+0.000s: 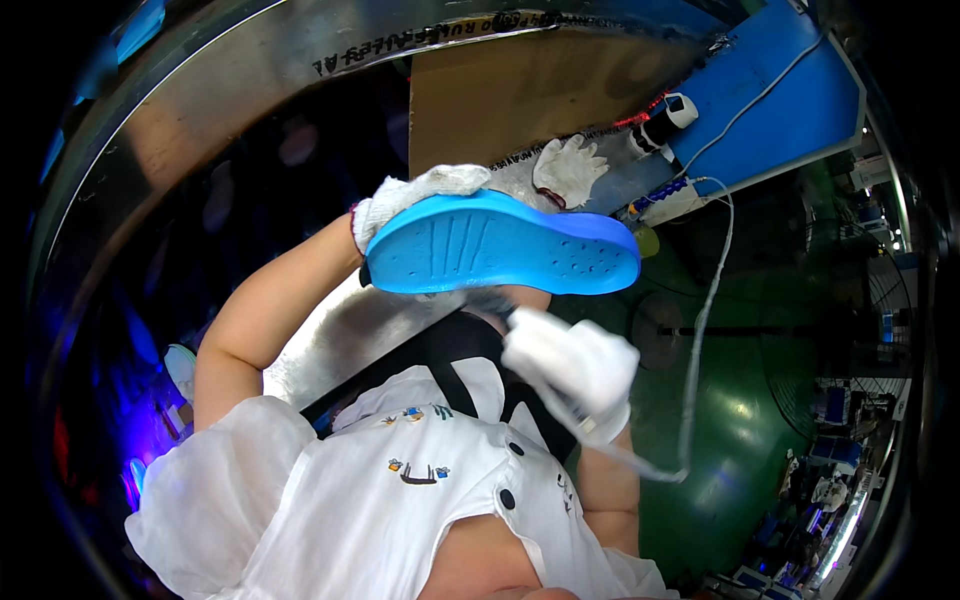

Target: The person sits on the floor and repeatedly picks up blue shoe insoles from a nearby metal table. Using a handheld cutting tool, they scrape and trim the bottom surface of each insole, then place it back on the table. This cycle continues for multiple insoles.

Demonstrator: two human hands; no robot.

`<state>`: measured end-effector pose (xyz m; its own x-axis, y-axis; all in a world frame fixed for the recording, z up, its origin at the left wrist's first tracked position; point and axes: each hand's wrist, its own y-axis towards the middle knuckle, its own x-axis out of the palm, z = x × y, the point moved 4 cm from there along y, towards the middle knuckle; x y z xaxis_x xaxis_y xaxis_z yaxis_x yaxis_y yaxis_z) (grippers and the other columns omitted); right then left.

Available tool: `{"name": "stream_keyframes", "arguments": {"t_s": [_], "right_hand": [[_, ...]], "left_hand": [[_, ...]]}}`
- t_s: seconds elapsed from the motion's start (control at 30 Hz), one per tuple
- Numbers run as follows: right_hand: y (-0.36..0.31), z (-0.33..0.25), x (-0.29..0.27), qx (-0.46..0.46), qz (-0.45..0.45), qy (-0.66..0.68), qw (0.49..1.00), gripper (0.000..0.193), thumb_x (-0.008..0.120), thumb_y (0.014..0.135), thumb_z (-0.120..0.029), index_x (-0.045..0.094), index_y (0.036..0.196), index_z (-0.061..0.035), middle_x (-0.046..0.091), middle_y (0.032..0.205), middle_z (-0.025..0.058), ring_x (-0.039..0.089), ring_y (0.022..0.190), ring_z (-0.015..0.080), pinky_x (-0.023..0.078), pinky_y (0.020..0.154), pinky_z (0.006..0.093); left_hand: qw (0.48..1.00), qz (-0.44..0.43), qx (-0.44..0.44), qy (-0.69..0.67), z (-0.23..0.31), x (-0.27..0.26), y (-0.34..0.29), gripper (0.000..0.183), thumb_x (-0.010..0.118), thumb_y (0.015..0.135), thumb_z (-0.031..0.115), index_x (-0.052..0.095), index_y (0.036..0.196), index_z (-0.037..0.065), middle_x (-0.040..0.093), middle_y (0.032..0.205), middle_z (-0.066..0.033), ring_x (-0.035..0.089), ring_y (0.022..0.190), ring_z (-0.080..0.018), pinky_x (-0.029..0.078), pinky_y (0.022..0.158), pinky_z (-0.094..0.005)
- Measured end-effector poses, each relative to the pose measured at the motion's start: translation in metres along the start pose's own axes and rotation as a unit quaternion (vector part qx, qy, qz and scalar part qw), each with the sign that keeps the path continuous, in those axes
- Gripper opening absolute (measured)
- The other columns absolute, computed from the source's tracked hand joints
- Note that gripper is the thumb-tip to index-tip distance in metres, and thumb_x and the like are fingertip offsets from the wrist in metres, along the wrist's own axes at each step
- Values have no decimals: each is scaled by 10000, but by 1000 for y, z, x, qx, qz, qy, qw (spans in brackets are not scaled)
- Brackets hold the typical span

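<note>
A bright blue shoe sole point(500, 245) is tilted up in front of me, with grooves toward its left part and small holes near its right end. My left hand point(425, 190), in a white knit glove, is closed on its upper left edge. Below the sole, my gloved right hand point(572, 362) is smeared by motion and closed around what looks like a brush point(492, 304). The brush's dark, blurred tip is close under the sole's lower edge; whether they touch I cannot tell. A pale tube or cord point(700, 360) loops down to the right hand.
A spare white glove point(568, 172) lies beyond the sole, beside a black-and-white cylindrical object point(664, 122). Brown cardboard point(530, 90) stands at the back, with a blue panel point(770, 85) to its right. A metal rail point(210, 115) curves along the left. Green floor point(720, 420) shows at right.
</note>
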<state>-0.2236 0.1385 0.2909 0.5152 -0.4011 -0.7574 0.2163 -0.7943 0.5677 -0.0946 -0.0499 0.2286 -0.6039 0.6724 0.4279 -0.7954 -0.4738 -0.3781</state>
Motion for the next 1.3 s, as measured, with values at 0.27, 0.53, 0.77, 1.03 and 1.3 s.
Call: {"name": "stream_keyframes", "arguments": {"t_s": [0.27,0.53,0.77,1.03,1.3], "right_hand": [[-1,15,-14,-10,52,11,999,326,768,645,-77,736,969,-99,725,1038,115,579,585,226,452,504,279],[-15,48,-13,100,90,34,990,256,833,656,-51,730,887,-97,738,933,94,618,602,221,485,574,296],[-10,27,-9,88,103,226,965,277,788,684,25,697,944,2,727,960,149,625,704,186,483,628,270],[-15,26,20,153,113,248,950,263,794,703,3,700,948,-19,719,861,99,649,685,205,522,633,294],[-50,49,20,261,172,317,896,168,718,815,6,677,976,32,704,917,108,666,768,182,530,703,280]], "left_hand": [[999,4,-33,-30,6,-13,-1,552,561,899,575,646,1071,56,668,936,-152,673,782,-246,587,658,-359],[973,-211,-48,-83,2,-16,1,826,487,872,699,564,1276,-17,648,1098,-274,690,797,-362,584,613,-469],[908,-237,226,-260,110,15,-7,997,457,844,765,338,1455,-14,471,1333,-348,651,1024,-414,619,698,-481],[971,-165,172,-1,78,11,48,366,536,969,259,603,1214,-4,657,1152,-185,661,1042,-317,560,847,-403],[374,321,541,682,164,30,-80,208,654,868,102,667,1070,51,651,1091,-165,607,1069,-346,499,933,-425]]}}
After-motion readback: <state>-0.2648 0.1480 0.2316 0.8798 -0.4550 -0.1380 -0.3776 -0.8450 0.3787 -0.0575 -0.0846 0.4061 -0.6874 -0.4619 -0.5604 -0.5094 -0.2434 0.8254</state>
